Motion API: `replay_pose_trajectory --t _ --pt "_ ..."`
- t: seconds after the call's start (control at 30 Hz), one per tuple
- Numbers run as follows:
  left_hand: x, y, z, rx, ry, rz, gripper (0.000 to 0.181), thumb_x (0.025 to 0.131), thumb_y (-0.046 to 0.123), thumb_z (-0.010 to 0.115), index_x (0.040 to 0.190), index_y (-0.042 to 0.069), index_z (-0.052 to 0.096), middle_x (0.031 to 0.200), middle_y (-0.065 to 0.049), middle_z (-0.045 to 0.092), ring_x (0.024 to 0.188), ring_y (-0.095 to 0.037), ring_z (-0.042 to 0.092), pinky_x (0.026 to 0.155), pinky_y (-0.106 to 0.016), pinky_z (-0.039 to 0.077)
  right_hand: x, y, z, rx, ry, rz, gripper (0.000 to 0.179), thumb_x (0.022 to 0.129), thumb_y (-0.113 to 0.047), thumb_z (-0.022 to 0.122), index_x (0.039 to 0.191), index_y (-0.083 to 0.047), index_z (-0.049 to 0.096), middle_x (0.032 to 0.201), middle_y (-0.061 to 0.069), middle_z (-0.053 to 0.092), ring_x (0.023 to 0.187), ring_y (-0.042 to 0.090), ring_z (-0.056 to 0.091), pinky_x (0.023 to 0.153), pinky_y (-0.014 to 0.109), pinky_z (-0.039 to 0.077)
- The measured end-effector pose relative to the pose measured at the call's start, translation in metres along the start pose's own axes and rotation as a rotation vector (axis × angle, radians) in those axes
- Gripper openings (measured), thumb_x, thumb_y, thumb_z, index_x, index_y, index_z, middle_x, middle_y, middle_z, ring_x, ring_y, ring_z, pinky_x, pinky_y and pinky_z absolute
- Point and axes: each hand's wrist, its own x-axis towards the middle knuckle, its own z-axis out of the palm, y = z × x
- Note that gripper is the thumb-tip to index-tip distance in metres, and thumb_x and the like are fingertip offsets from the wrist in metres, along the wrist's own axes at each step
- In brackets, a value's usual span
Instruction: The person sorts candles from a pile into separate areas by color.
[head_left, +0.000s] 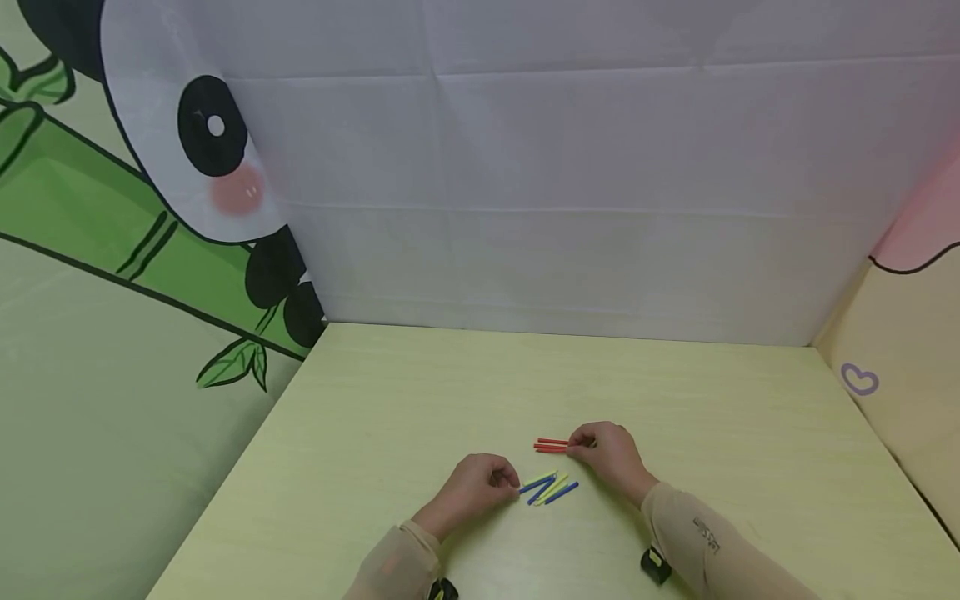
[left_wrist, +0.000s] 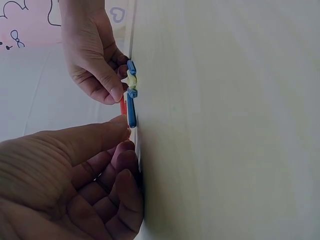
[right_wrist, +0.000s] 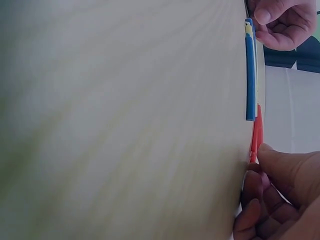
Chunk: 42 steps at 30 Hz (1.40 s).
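Thin red sticks [head_left: 551, 446] lie side by side on the table. My right hand [head_left: 611, 450] pinches their right ends between thumb and fingertips; the right wrist view shows the red sticks [right_wrist: 257, 134] running out from that grip. Closer to me is a loose pile of blue sticks [head_left: 562, 492] and yellow sticks [head_left: 546, 496], lying at different angles. At the pile's left side, my left hand [head_left: 480, 485] pinches the end of a blue stick [head_left: 531, 487]. Its other fingers are curled, and the fingertips partly hide the contact. In the left wrist view a blue stick [left_wrist: 131, 111] extends past the thumb.
A pale wood-look table [head_left: 390, 400] spreads around both hands. Behind it stands a white cloth wall [head_left: 562, 167]. A printed panda and bamboo panel [head_left: 150, 217] is at the left, and a cream panel with a purple heart [head_left: 859, 379] at the right.
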Motion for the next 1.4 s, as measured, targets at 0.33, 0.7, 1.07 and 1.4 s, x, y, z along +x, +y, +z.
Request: replay_pose_trajectory --t 0.33,0.7,1.07,1.4 --pt "0.001 0.001 0.0 0.033 0.004 0.015 0.009 0.079 0.01 0.078 0.08 0.012 0.07 0.067 0.012 0.053 0.063 -0.001 0.047 0.063 -0.022 0.041 0.0 0.001 0.0 -0.007 0.008 -0.011 0.009 0.08 -0.011 0.08 0.078 -0.014 0.072 0.073 -0.007 0.063 0.071 0.012 0.052 0.071 0.033 0.043" --pt "0.001 0.005 0.002 0.023 -0.007 -0.025 0.01 0.078 0.009 0.079 0.078 0.013 0.069 0.066 0.01 0.054 0.062 -0.003 0.047 0.061 -0.023 0.041 0.0 0.003 0.001 -0.007 0.02 0.005 0.01 0.08 -0.011 0.079 0.077 -0.014 0.071 0.073 -0.007 0.062 0.071 0.012 0.052 0.071 0.032 0.043" --pt "-0.002 0.003 0.0 0.028 -0.006 -0.026 0.009 0.079 0.01 0.079 0.079 0.013 0.07 0.067 0.01 0.054 0.063 -0.004 0.047 0.062 -0.023 0.041 -0.005 0.0 0.003 0.007 0.021 0.015 0.008 0.08 -0.011 0.079 0.079 -0.014 0.072 0.074 -0.006 0.063 0.071 0.012 0.052 0.071 0.033 0.044" --pt "-0.008 0.0 -0.004 0.025 -0.011 0.0 0.009 0.079 0.01 0.078 0.08 0.013 0.07 0.068 0.011 0.055 0.064 -0.003 0.048 0.063 -0.023 0.041 -0.015 -0.002 0.008 0.022 0.026 0.032 0.008 0.08 -0.011 0.079 0.08 -0.014 0.072 0.075 -0.007 0.063 0.071 0.012 0.053 0.072 0.033 0.044"
